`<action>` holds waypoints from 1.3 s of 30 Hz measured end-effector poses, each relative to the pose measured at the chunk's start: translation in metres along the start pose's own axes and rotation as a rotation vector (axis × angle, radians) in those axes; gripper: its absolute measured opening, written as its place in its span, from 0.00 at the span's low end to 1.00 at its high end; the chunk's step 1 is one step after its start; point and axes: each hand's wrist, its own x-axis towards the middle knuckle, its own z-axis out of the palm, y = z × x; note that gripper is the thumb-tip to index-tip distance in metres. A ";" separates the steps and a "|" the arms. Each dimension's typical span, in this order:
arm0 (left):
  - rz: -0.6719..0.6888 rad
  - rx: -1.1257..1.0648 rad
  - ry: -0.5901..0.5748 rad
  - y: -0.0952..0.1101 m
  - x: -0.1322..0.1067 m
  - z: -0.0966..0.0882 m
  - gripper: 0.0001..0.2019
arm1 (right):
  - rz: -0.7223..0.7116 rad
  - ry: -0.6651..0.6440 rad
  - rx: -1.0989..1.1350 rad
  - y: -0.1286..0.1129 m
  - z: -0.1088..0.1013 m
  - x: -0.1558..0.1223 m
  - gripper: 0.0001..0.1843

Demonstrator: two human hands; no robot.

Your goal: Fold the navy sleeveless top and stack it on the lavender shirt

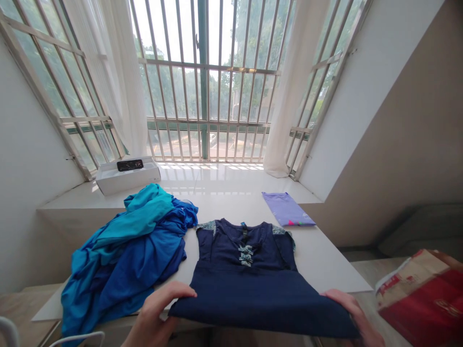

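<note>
A navy blouse (253, 294) with short patterned sleeves and patterned knot fastenings below its neckline lies face up on the white table (325, 255). Its near part is raised and hangs over the table's front edge. My left hand (159, 308) pinches the near left corner between thumb and fingers. At the near right corner, my right hand (356, 313) grips the fabric, with its fingers partly hidden by the cloth. To the left of the blouse lies a crumpled heap of blue and teal clothing (133, 260), which drapes off the table edge.
A folded purple item (287, 208) lies at the back right of the table. On the window sill stands a white box (126, 178) with a dark phone-like device (130, 165) on it. A red and beige bag (423, 294) sits lower right. White curtains (289, 96) flank the barred window.
</note>
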 end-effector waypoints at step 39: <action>-0.318 -0.097 -0.089 -0.099 0.175 0.068 0.18 | 0.491 -0.086 -0.045 0.062 0.116 0.142 0.21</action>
